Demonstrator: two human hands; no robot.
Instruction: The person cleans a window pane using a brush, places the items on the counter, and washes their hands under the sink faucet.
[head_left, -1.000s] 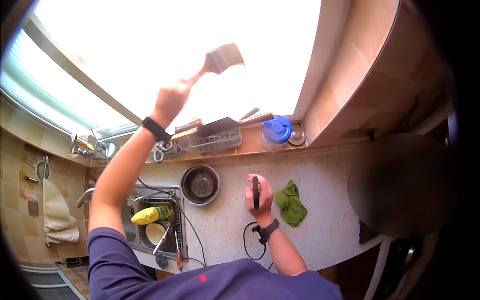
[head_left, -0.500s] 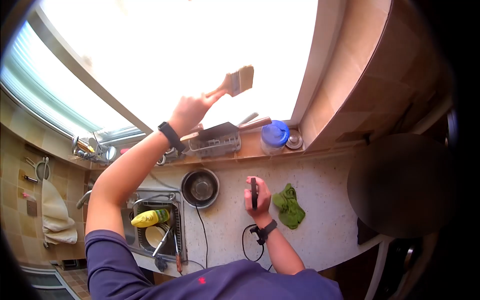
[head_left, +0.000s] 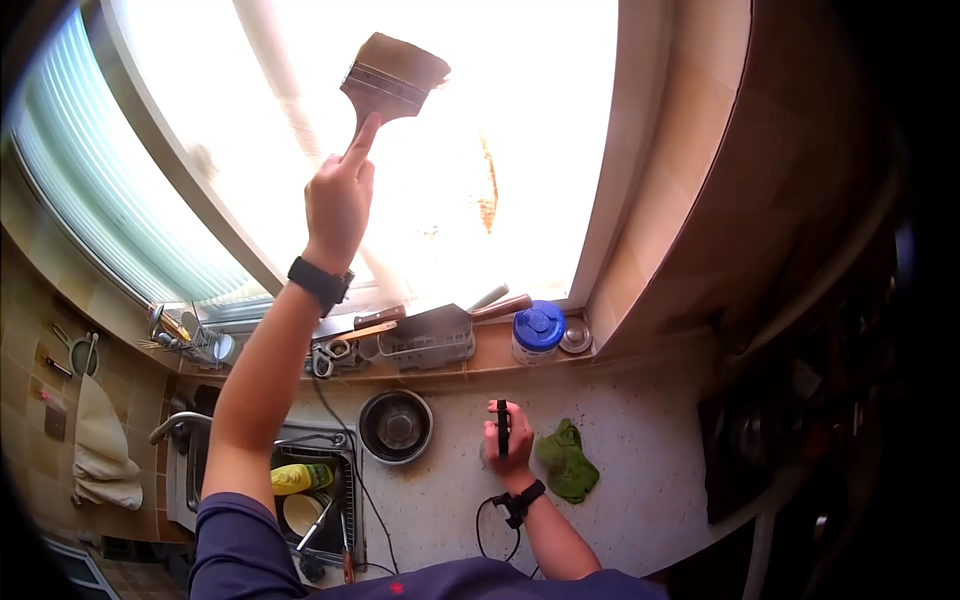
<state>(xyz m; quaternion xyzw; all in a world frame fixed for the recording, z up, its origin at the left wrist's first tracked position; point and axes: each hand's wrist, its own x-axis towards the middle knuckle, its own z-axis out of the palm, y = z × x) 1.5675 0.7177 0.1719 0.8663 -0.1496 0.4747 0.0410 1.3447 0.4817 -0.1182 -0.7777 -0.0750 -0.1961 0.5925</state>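
Note:
My left hand (head_left: 338,205) is raised in front of the bright window, closed around the handle of a wide flat paintbrush (head_left: 390,80). Its bristles point up, and the index finger lies along the handle. Low over the counter, my right hand (head_left: 508,435) is curled with a slim black object (head_left: 503,428) upright at its fingers; what this is I cannot make out. A crumpled green cloth (head_left: 567,462) lies just right of that hand. To its left stands a round metal bowl (head_left: 395,427).
The sink (head_left: 350,510) at lower left holds a yellow bottle (head_left: 300,478) and a bowl. Along the sill stand a knife rack (head_left: 425,345) and a blue-lidded jar (head_left: 538,330). A stove (head_left: 760,440) is at right. A black cable (head_left: 375,500) crosses the counter.
My left hand has swung up and leftward with the paintbrush, whose bristles now point upward instead of right. My right hand keeps its place beside the cloth. The view has shifted, showing the stove.

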